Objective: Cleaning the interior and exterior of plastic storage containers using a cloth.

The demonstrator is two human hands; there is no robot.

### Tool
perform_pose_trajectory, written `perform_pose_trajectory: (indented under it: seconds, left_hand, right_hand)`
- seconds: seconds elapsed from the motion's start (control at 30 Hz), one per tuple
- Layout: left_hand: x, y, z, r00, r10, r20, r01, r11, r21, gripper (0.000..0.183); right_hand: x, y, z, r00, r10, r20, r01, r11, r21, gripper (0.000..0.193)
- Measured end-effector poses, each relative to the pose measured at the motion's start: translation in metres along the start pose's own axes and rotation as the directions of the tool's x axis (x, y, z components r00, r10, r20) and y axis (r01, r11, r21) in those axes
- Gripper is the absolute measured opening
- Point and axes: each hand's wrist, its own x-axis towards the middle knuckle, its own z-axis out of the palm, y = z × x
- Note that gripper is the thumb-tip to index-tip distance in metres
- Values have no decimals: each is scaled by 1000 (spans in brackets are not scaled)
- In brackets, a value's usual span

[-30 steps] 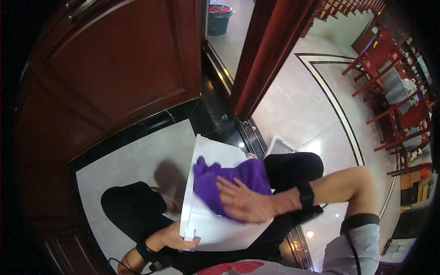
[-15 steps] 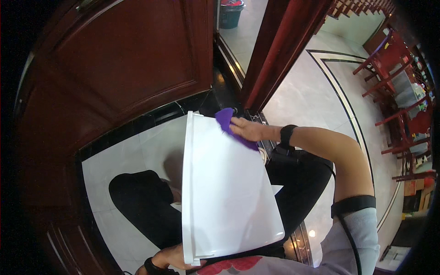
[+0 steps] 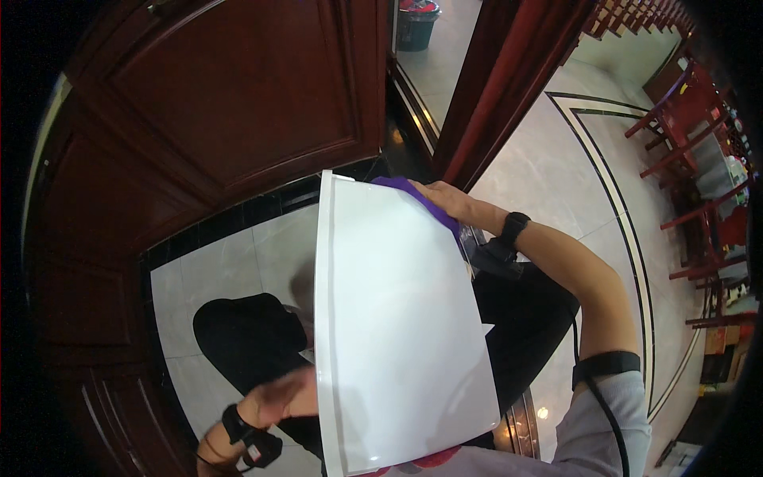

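Observation:
A white plastic bin (image 3: 401,326) lies on its side across my lap, with its rimmed edge to the left. At its far right corner, my right hand (image 3: 445,200) holds a purple cloth (image 3: 421,199) against the surface; the fingertips are partly hidden by the cloth and the bin. My left hand (image 3: 284,395) is beside the rim on the near left. It is smeared by motion and its fingers pass partly behind the rim, so its grip cannot be made out.
A dark red panelled door (image 3: 238,103) stands ahead to the left, and a wooden door frame (image 3: 509,79) rises beyond the bin. Farther right are red chairs (image 3: 691,103) by a cluttered table. A green bucket (image 3: 417,28) stands past the doorway.
My left hand has moved from the bin's near corner up along the rim. My right hand and the cloth have slid over toward the bin's far right edge. The bin has turned slightly.

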Motion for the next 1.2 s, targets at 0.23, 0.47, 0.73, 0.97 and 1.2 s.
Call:
perform_pose_trajectory:
  seconds: [0.23, 0.47, 0.73, 0.97, 1.2]
  left_hand:
    - [41, 56, 77, 877, 322, -356, -296, 947, 127, 66]
    - [53, 72, 71, 867, 327, -376, -252, 939, 235, 63]
    - [21, 18, 28, 785, 398, -475, -212, 893, 398, 71]
    - [-3, 6, 40, 778, 180, -602, -40, 970, 239, 78]
    - [0, 19, 44, 803, 265, -534, -43, 919, 392, 68]
  right_hand:
    - [-34, -31, 19, 899, 4, -437, -140, 949, -281, 58]
    - [-45, -75, 15, 750, -459, -477, -16, 707, -707, 56]
    - [-85, -109, -26, 994, -7, 106, 18, 994, -103, 66]
    - [-114, -40, -14, 992, 67, 104, -113, 833, 542, 56]
    - [-94, -35, 65, 806, 135, -576, 523, 292, 801, 37]
